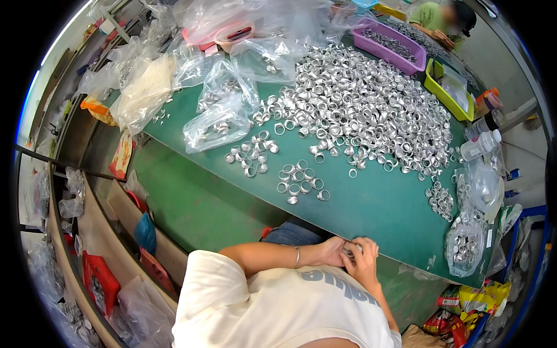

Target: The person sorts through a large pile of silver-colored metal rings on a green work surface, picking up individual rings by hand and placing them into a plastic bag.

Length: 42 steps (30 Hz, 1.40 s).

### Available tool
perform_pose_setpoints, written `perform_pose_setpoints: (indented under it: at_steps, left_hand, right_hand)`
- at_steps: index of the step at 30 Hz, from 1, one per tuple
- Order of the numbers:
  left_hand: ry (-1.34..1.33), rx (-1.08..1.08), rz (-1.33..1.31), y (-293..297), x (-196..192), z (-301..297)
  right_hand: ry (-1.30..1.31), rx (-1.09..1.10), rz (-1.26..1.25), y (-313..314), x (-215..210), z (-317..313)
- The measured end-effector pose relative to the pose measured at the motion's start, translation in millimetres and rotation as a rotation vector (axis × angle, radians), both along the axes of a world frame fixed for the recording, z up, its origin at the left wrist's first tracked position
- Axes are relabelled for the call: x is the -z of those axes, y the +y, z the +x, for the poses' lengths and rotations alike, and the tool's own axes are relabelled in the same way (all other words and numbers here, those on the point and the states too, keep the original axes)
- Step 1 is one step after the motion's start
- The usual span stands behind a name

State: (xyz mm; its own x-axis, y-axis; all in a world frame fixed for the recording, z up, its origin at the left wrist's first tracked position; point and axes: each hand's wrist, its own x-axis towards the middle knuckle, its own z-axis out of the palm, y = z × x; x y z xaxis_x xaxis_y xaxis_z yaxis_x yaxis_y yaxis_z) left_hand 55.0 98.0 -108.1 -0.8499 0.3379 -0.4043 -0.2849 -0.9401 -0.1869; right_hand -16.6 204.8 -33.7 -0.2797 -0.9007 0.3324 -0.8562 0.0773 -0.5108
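At the near edge of the green table [371, 214], my left hand [332, 251] and my right hand [364, 258] are close together. Both have curled fingers, and a bit of something greyish shows between them, too covered to name. Beyond them lies a small cluster of silver metal rings [300, 180], with a second cluster of rings [251, 153] to its left. A large heap of silver rings [365, 104] spreads over the middle and far part of the table. Rings also fill clear plastic bags [220, 124] at the left.
A purple basket [389, 49] and a lime-green basket [449, 95] stand at the far right, near a white bottle [480, 145]. Filled bags [466, 246] lie along the right edge. Shelves [125, 232] line the left. A person in green [435, 20] sits across.
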Motion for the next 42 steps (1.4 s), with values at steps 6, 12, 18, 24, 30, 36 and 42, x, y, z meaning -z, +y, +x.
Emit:
perform_pose_setpoints:
  at_steps: [6, 12, 18, 24, 30, 36, 42]
  left_hand:
    - [0.032, 0.188, -0.123, -1, 48, 11]
    - [0.085, 0.127, -0.086, -38, -56, 32]
    - [0.255, -0.214, -0.100, -69, -116, 24]
    - [0.235, -0.308, -0.111, -80, -134, 25]
    - [0.149, -0.343, -0.397, -76, -143, 31]
    - [0.189, -0.427, -0.470, -81, -153, 33]
    - [0.197, -0.460, -0.465, -83, -157, 34]
  right_hand:
    - [-0.123, -0.026, -0.183, 8, 1, 6]
    - [-0.549, 0.201, -0.223, -1, -24, -5]
    - [-0.659, 0.235, -0.357, -27, -63, -5]
    - [-0.371, 0.218, -0.332, -47, -85, -7]
    - [-0.068, 0.166, -0.224, -66, -92, -5]
    - [-0.352, 0.241, -0.298, -65, -81, -8]
    - [-0.512, 0.266, -0.324, -69, -77, -6]
